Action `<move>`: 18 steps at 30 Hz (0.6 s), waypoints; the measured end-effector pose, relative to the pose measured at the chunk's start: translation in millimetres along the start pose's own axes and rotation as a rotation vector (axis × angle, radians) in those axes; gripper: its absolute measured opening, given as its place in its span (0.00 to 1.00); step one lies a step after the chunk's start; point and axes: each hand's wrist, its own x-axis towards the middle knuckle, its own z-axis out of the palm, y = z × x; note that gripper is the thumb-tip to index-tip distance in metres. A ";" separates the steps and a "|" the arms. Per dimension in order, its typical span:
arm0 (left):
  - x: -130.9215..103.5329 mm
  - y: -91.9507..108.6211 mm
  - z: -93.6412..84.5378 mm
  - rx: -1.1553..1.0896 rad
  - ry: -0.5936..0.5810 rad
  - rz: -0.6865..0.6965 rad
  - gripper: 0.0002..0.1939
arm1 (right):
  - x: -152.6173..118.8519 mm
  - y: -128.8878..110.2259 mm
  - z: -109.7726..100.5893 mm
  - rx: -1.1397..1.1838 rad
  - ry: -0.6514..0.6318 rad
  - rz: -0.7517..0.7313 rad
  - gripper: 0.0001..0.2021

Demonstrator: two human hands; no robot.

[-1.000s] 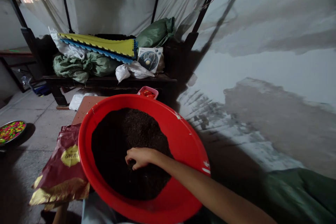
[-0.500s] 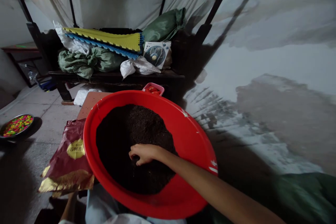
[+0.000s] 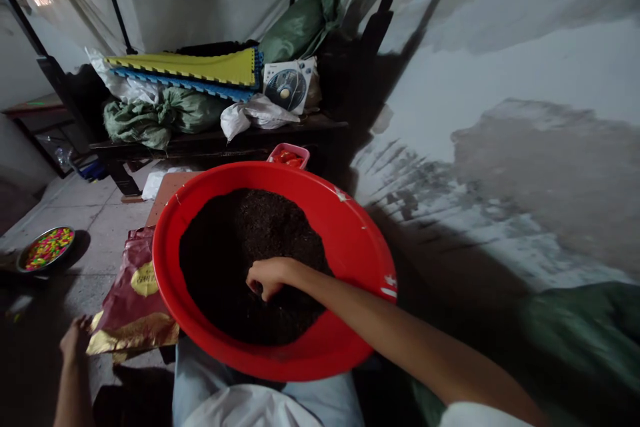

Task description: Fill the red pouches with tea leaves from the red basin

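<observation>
Ahead of my lap, the red basin [image 3: 357, 233] opens toward me, its oval outline, as I see it, running from far left to near right. Dark, loose, crumbly material [image 3: 273, 220] lies in its bottom, heaped toward the far side. My right hand [image 3: 267, 278] is far the nearer to it: the forearm comes in over the right rim and points leftward, the hand low over the middle of the material, fingers curled down and partly closed. I cannot tell whether they pinch any of it.

Outside the left rim lies a maroon bag [image 3: 134, 310], its long axis slanting away from me, gold end nearest. My left hand [image 3: 75, 335] is beside that end's outer corner, well apart from the dark material, fingers bent; whether they touch or grip the bag, I cannot tell.
</observation>
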 end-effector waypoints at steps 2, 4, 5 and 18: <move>6.4 1.0 27.3 -0.559 -0.071 0.059 0.12 | -1.0 1.1 -1.1 0.008 0.013 0.002 0.17; 20.1 1.8 52.2 -1.271 -0.218 -0.005 0.20 | -1.6 2.7 -1.7 0.014 0.028 0.000 0.17; 28.0 2.1 61.4 -1.609 -0.321 -0.048 0.25 | -2.0 3.4 -1.9 0.017 0.036 -0.002 0.17; 53.7 38.0 -8.7 -1.952 -0.726 0.418 0.41 | -12.7 1.0 -7.4 0.028 0.123 0.044 0.18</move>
